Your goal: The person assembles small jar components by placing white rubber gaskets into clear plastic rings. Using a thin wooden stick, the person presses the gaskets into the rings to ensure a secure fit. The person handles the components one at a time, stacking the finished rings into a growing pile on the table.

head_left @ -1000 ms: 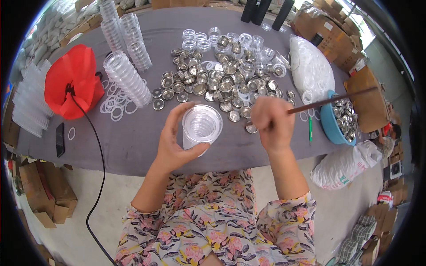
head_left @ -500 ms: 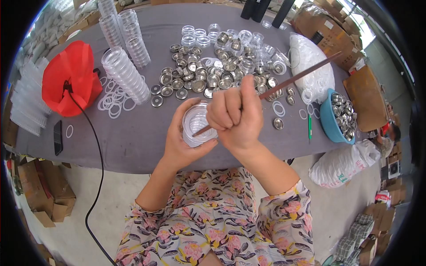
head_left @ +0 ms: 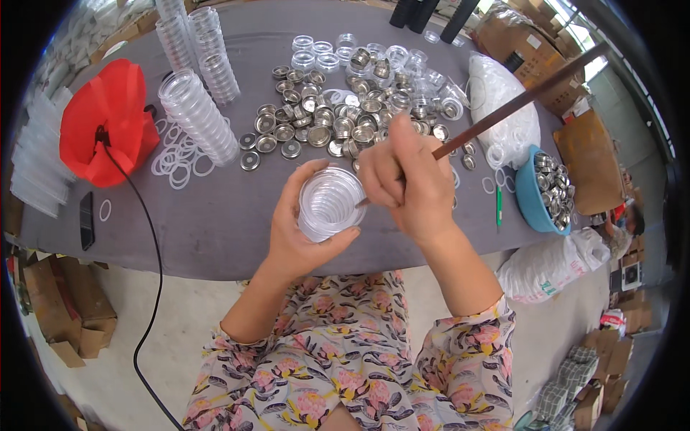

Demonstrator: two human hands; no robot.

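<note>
My left hand (head_left: 293,230) wraps around a clear plastic cup (head_left: 332,205), held with its ringed, see-through mouth facing up; it may be several nested together. In my closed right hand (head_left: 410,179) is a thin brown stick (head_left: 514,104), thumb pointing up. The stick slants from upper right down to the cup, and its lower tip sits at the right side of the cup's rim. Beyond my hands lies a spread of small silver metal caps (head_left: 320,134), with clear round plastic pieces (head_left: 327,62) behind them.
Tall stacks of clear cups (head_left: 198,111) stand left of the caps, near loose white rings (head_left: 180,159). Farther left are a red fabric thing (head_left: 108,118) with a black cable and a phone (head_left: 87,221). On the right are a white bag (head_left: 507,118), a green pen-like tool (head_left: 499,205) and a blue basin (head_left: 530,188) of caps.
My right hand has shifted right, drawing the stick's tip from inside the cup to its right rim. The cup has moved slightly to the right in my left hand.
</note>
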